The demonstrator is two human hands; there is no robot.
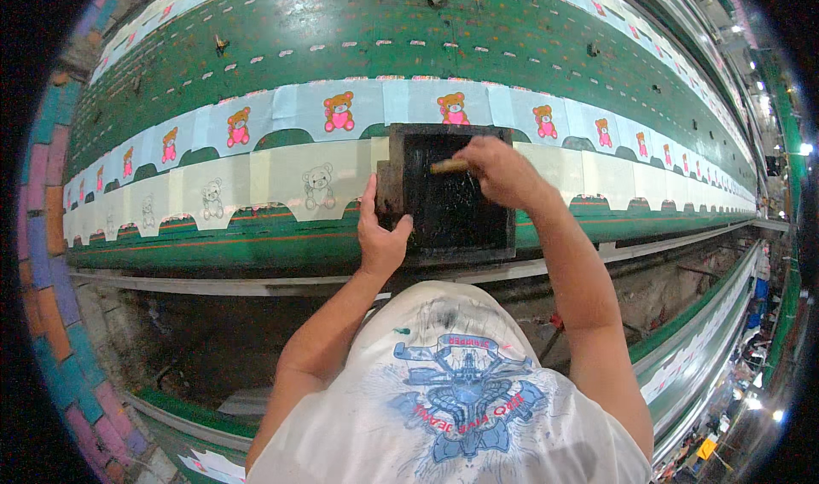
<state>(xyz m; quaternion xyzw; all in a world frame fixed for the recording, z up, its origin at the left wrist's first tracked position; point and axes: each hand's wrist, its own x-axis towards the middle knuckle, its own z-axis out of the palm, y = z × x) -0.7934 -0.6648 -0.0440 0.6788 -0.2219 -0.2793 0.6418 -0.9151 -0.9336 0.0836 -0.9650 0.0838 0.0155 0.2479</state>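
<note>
Clutching tan tool (449, 167) in right grip (499, 173) over dark frame (467, 253); touching its left edge with spread left grip (380, 238); wearing white shirt (563, 424) with red lettering (507, 411).

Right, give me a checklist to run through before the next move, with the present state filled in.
1. Left hand at the dark frame: ok, spread against its left side.
2. Right hand on the light-brown tool: ok, gripping it over the frame.
3. Frame over the cream row: ok, it covers part of the row.
4. Bear outline just left of the frame: ok, plainly visible.
5. Cloth beneath the frame lying flat: cannot tell, hidden.
</note>
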